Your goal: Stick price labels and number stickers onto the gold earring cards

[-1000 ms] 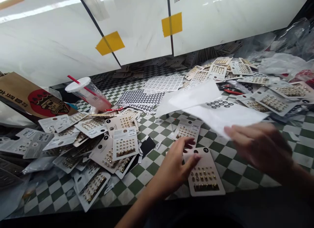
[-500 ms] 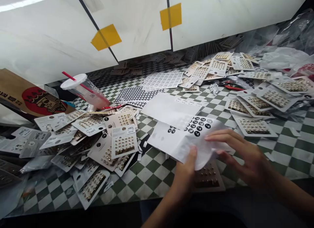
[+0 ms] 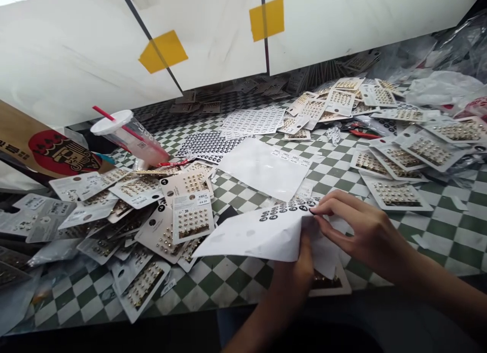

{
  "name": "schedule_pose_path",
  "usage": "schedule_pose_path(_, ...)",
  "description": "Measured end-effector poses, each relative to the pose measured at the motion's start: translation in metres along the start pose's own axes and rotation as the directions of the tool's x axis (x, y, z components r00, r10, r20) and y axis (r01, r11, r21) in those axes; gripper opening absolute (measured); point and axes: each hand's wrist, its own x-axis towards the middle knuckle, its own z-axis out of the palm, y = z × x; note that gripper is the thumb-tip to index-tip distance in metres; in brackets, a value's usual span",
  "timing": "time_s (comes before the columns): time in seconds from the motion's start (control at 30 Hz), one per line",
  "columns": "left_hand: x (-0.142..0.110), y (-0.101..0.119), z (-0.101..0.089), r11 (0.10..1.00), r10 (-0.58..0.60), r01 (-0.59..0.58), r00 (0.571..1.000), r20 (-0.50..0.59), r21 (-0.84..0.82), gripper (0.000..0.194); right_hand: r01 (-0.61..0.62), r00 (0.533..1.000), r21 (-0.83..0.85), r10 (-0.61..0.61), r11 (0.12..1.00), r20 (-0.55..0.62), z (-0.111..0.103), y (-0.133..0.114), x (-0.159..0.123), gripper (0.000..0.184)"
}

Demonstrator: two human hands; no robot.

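Observation:
A white sheet of round black stickers [image 3: 253,236] is bent over my left hand [image 3: 291,282], which grips it from below near its right end; most of the fingers are hidden behind the paper. My right hand [image 3: 361,236] pinches with thumb and forefinger at a small round black sticker [image 3: 312,211] by the sheet's bend. Whether that sticker is fully off the sheet I cannot tell. Beneath the hands lies an earring card [image 3: 337,284], mostly covered. Beyond the sticker sheet, another white sheet [image 3: 262,170] with a row of price labels lies flat on the checkered table [image 3: 224,282].
Carded earrings are heaped to the left [image 3: 192,218] and in a pile at right [image 3: 397,196]. A plastic cup [image 3: 131,137] with a red straw stands tilted beside a brown paper bag [image 3: 57,147]. More sticker sheets [image 3: 253,122] lie behind, near red-handled pliers [image 3: 363,132].
My right hand brought the sticker sheet down over the card, laying the label sheet flat beyond. My left hand took hold of the sticker sheet and bent it; my right fingers closed at its stickers.

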Motion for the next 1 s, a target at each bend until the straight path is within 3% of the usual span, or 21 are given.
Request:
schedule_pose_path(0.2, -0.001, 0.002, 0.001, 0.996, -0.073, 0.074, 0.997, -0.016, 0.052, 0.046, -0.030, 0.999, 0.007, 0.030, 1.000, -0.013, -0.001, 0.003, 0.004, 0.015)
schedule_pose_path(0.53, -0.008, 0.006, 0.005, 0.999, -0.003, 0.005, 0.999, -0.039, 0.047, 0.039, -0.090, 0.994, 0.135, 0.081, 0.987, 0.072, -0.010, 0.008, 0.005, 0.009)
schedule_pose_path(0.63, -0.005, 0.003, 0.005, 0.998, -0.066, 0.068, 0.993, -0.098, 0.015, 0.047, -0.156, 0.987, 0.149, 0.160, 0.976, -0.020, -0.014, 0.011, 0.005, 0.010)
schedule_pose_path(0.73, 0.009, 0.010, 0.001, 0.991, -0.131, 0.124, 0.982, -0.136, -0.060, 0.053, -0.200, 0.957, 0.075, 0.211, 0.977, -0.198, -0.017, 0.012, 0.002, 0.010)
schedule_pose_path(0.8, 0.022, 0.019, -0.006, 0.993, -0.107, 0.101, 0.991, -0.081, -0.066, 0.051, -0.150, 0.953, -0.013, 0.141, 0.989, -0.268, -0.015, 0.011, -0.003, 0.011)
schedule_pose_path(0.9, 0.035, 0.031, -0.016, 0.991, 0.018, -0.032, 0.994, 0.111, 0.127, 0.047, -0.038, 0.975, -0.079, 0.020, 0.996, -0.220, -0.007, 0.009, -0.018, 0.014)
schedule_pose_path(1.0, 0.034, 0.032, -0.021, 0.847, 0.169, -0.271, 0.953, 0.252, 0.458, 0.031, 0.006, 0.990, -0.086, -0.018, 0.996, -0.138, 0.003, 0.011, -0.038, 0.019)
